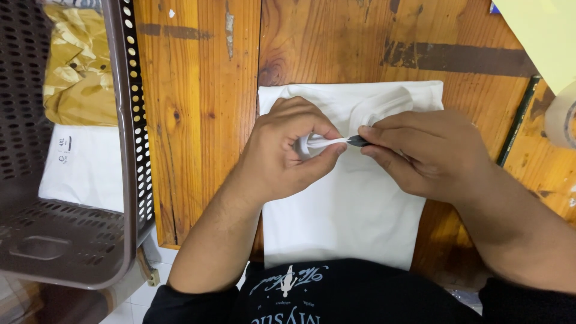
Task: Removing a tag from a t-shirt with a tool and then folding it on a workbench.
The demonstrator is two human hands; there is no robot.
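Observation:
A folded white garment (354, 204) lies flat on the wooden table (204, 120) in front of me. My left hand (288, 150) pinches a small white strip, like a label or tag (324, 143), just above the garment's collar end. My right hand (426, 153) grips a small dark object (358, 141) at the other end of that strip. Both hands meet over the upper middle of the garment, fingertips almost touching. What the dark object is stays unclear.
A brown perforated plastic basket (129, 120) stands at the left, holding a gold wrapper (78, 66) and a white packet (84, 168). A dark pencil (517, 120) lies at the right, beside a roll of clear tape (564, 117) and a yellow sheet (540, 30).

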